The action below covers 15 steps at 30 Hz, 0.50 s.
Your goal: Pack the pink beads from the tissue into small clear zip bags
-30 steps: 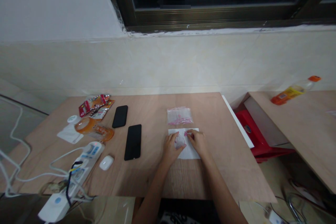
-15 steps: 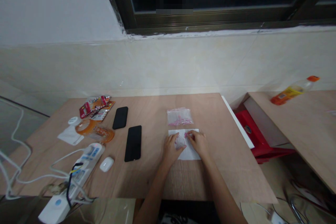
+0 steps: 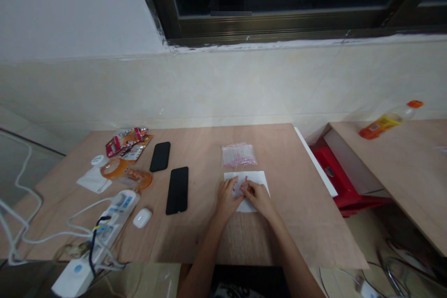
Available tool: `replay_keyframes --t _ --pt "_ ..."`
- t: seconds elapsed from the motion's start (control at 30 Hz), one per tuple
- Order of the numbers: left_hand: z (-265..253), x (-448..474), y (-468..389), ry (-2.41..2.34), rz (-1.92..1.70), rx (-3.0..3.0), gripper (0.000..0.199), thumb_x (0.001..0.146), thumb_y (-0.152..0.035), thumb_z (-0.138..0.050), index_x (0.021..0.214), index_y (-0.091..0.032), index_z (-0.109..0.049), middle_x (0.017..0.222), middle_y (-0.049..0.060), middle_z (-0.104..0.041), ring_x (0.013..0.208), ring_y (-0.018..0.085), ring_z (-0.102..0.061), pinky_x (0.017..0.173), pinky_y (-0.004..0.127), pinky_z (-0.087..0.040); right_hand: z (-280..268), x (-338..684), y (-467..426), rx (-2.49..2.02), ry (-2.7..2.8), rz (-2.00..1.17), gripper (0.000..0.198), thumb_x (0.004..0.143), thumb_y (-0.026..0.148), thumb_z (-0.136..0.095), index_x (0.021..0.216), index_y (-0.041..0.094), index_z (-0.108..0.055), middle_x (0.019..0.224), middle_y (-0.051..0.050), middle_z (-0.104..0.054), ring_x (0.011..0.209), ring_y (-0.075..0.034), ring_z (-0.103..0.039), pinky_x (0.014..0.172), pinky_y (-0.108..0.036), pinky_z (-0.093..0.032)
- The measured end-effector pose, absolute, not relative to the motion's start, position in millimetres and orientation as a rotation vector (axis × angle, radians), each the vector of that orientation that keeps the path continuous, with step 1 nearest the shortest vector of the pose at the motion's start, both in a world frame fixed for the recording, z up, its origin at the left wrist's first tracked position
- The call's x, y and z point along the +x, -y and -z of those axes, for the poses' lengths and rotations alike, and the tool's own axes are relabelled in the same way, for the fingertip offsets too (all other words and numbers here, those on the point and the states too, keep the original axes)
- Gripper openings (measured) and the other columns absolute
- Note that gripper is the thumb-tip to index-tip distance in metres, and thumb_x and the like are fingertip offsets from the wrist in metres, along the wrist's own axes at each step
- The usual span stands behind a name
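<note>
A white sheet of paper (image 3: pixel 260 177) lies on the desk under both hands. On it rests a small clear plastic piece (image 3: pixel 238 190) with pink specks; whether it is a bag I cannot tell. My left hand (image 3: pixel 227 199) curves round its left and near side, thumb and forefinger apart at its edges, holding it. My right hand (image 3: pixel 258 197) is at its right side, fingertips pinched together; what they hold is too small to make out. A tiny pink piece (image 3: pixel 246 178) shows just beyond the right fingertips. Beyond the paper lies a clear bag (image 3: pixel 239 154) with pink bits inside.
Left of my hands lie two black phones (image 3: pixel 177 191), a white earbud case (image 3: pixel 142 218), an orange bottle (image 3: pixel 127 174) on its side and snack packets (image 3: pixel 126 141). A power strip (image 3: pixel 111 223) with cables crosses the left front edge. Another bottle (image 3: pixel 387 122) is on the right desk.
My right hand has moved slightly left and nearer to me, away from the tiny pink piece and over the clear plastic piece. My left hand has hardly moved.
</note>
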<state>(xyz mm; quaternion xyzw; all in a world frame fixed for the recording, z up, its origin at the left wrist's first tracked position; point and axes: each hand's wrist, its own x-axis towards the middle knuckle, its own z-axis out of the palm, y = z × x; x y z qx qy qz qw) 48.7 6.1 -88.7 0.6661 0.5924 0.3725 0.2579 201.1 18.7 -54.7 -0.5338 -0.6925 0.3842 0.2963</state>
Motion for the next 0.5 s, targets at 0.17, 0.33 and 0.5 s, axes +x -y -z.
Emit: replay_keyframes --t 0.17,0.33,0.5 --pt "91 48 -6 -1.596 -0.983 1.804 0.064 0.069 -0.025 -0.075 0.128 -0.022 -0.051 0.113 0.007 -0.06 0.105 0.023 -0.056 0.093 0.041 -0.048 64 207 -27 -1.527 1.808 -0.894 0.029 0.088 0.039 -0.05 0.097 0.018 -0.067 0.06 0.001 -0.058 0.053 -0.015 -0.053 0.055 -0.024 -0.036" --pt "89 48 -7 -1.591 -0.994 1.798 0.065 0.068 -0.028 -0.077 0.127 -0.021 -0.052 0.112 0.008 -0.061 0.105 0.023 -0.057 0.093 0.041 -0.048 69 215 -36 -1.705 1.879 -0.699 0.027 0.089 0.039 -0.05 0.101 0.021 -0.067 0.062 0.001 -0.061 0.056 -0.015 -0.055 0.059 -0.026 -0.036" --pt "86 48 -7 -1.607 -0.974 1.794 0.065 0.067 -0.027 -0.078 0.127 -0.021 -0.053 0.111 0.008 -0.061 0.104 0.024 -0.057 0.093 0.042 -0.048 69 214 -37 -1.764 1.906 -0.671 0.025 0.089 0.039 -0.052 0.097 0.022 -0.068 0.065 0.0 -0.064 0.058 -0.015 -0.056 0.062 -0.026 -0.035"
